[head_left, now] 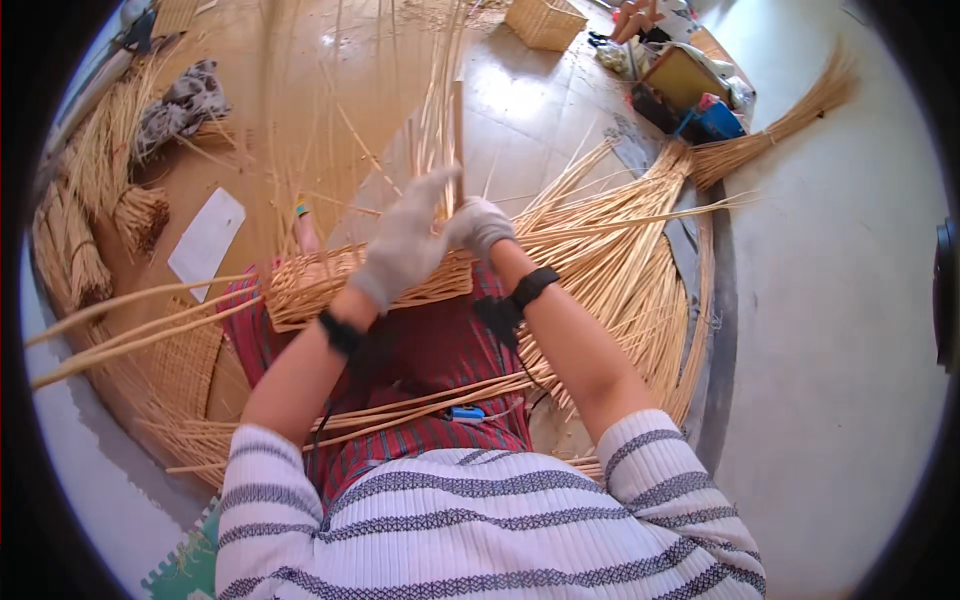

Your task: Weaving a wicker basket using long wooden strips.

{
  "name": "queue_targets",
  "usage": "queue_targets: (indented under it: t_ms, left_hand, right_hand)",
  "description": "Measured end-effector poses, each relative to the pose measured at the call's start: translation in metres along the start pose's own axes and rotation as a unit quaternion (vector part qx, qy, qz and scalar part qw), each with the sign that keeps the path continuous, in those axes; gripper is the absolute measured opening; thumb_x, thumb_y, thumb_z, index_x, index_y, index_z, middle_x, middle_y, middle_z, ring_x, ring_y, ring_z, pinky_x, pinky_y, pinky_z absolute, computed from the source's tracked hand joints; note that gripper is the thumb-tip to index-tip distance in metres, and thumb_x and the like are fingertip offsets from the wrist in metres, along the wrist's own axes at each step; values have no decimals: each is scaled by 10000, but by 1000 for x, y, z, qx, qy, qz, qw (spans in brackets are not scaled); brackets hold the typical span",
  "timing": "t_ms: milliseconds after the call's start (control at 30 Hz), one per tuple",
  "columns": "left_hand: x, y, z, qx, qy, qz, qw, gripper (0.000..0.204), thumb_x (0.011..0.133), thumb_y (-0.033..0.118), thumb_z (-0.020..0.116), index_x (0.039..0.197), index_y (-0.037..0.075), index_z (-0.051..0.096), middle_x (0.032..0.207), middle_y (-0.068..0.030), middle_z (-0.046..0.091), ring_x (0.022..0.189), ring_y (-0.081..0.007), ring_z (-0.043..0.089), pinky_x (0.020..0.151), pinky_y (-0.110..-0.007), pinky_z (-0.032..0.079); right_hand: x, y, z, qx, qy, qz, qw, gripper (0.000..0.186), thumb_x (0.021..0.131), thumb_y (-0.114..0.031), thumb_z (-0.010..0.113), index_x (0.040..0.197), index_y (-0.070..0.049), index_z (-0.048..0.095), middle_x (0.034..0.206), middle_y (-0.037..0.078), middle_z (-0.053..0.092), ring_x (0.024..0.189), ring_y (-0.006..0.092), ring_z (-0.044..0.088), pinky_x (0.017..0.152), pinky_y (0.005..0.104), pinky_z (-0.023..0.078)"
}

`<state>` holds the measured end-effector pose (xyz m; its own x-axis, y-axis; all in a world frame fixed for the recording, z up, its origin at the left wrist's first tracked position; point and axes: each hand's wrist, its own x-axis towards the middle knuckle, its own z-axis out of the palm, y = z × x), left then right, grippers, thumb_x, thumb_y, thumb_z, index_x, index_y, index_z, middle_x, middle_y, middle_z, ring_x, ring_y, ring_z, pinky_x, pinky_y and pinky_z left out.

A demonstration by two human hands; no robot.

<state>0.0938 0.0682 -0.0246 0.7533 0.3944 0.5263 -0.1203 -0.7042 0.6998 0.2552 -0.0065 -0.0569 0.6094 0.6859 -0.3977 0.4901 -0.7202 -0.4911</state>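
Note:
A partly woven wicker basket (310, 290) rests on my lap, over a red plaid cloth (430, 345). Tall upright rods (432, 110) rise from its far side, some of them blurred. My left hand (408, 240), in a pale glove, reaches over the basket with its fingers stretched toward the rods at the right end. Close beside it, my right hand (482, 226), gloved too, is curled closed at the right corner next to an upright flat stick (458, 140). What lies inside its fingers is hidden. Long loose rods (150, 335) jut out from the basket's left end.
A large fan of cut rods (620, 270) covers the floor to my right. Bundled rods (75, 230) lie at far left, near a white sheet (207, 238). More rods (400, 410) cross my lap. A wicker box (545, 24) and a blue container (715, 120) stand farther off.

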Motion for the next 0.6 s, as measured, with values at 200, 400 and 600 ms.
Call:
queue_targets:
  t_ms: [200,400,600]
  left_hand:
    - [-141,-38,-71,468,-43,-12,883,621,870,261,667,1468,238,499,1414,-38,578,1222,-215,585,1032,-447,413]
    - [-148,-33,-78,418,-39,-8,908,622,858,186,626,1462,262,497,1393,33,595,1180,-190,599,986,-404,416]
    - [-173,9,-112,200,158,47,966,552,784,293,784,1295,188,602,1185,-38,645,1207,-266,588,1076,-507,405]
  right_hand:
    - [-32,-33,-2,-151,187,-21,971,548,849,-546,596,1092,-76,740,1041,255,711,1058,420,668,921,482,515]
    - [-19,-9,-6,-200,131,9,971,624,944,-571,477,1109,-11,699,1007,286,695,1025,454,655,889,505,504]
    - [-72,-21,14,-189,271,-75,941,485,942,-489,607,1188,-71,631,931,192,708,907,420,670,827,478,523]
